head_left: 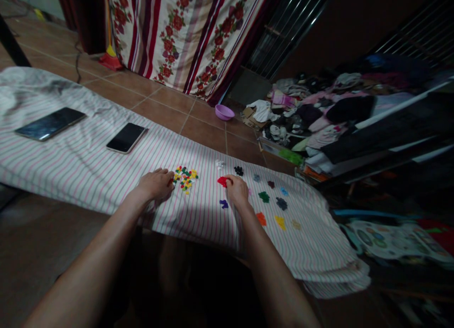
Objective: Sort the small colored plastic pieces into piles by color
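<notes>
A mixed pile of small red, yellow and green pieces (185, 178) lies on the striped cloth (198, 214). My left hand (158, 184) rests at the pile's left edge, fingers pressed together; anything between them is too small to make out. My right hand (237, 190) is pinched at the small red pile (222, 181), its fingertips touching that pile. Around it are single-colour piles: white (220, 164), black (239, 170), purple (223, 203), green (264, 196), dark grey (281, 203), orange (261, 219), yellow (280, 222) and beige (296, 224).
Two phones, one larger (51, 124) and one smaller (126, 138), lie on the cloth at the left. On the tiled floor beyond stands a purple bowl (224, 112) near a floral curtain (184, 35). Heaped clothes (319, 110) are at the right.
</notes>
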{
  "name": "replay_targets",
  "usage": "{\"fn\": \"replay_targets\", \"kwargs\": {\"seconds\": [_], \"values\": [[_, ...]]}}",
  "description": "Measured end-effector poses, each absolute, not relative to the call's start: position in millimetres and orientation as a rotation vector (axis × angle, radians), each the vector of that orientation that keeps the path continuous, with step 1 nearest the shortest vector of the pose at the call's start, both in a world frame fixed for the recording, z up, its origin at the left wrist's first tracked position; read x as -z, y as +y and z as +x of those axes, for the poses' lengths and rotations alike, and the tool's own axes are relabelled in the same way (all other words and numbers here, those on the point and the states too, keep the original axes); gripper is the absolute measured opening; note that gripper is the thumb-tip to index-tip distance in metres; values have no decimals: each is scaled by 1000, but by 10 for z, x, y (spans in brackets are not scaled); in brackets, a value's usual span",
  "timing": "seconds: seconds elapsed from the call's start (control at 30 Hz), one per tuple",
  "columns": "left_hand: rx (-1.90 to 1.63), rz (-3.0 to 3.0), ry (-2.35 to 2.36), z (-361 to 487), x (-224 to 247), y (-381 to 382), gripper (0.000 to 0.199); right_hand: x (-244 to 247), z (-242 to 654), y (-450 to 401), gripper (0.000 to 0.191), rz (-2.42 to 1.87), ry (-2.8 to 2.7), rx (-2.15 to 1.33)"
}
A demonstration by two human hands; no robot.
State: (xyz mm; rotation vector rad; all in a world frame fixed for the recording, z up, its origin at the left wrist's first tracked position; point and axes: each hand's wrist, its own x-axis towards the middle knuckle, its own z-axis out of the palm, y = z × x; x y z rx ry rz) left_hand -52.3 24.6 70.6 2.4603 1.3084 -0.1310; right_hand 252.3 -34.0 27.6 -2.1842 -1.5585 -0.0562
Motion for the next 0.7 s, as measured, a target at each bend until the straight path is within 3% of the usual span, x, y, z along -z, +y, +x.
{"fn": "replay_targets", "kwargs": {"seconds": [0.7], "values": [[96, 2450, 1249, -658, -719, 294, 36, -357, 2382, -385, 32, -2097, -1536, 67]]}}
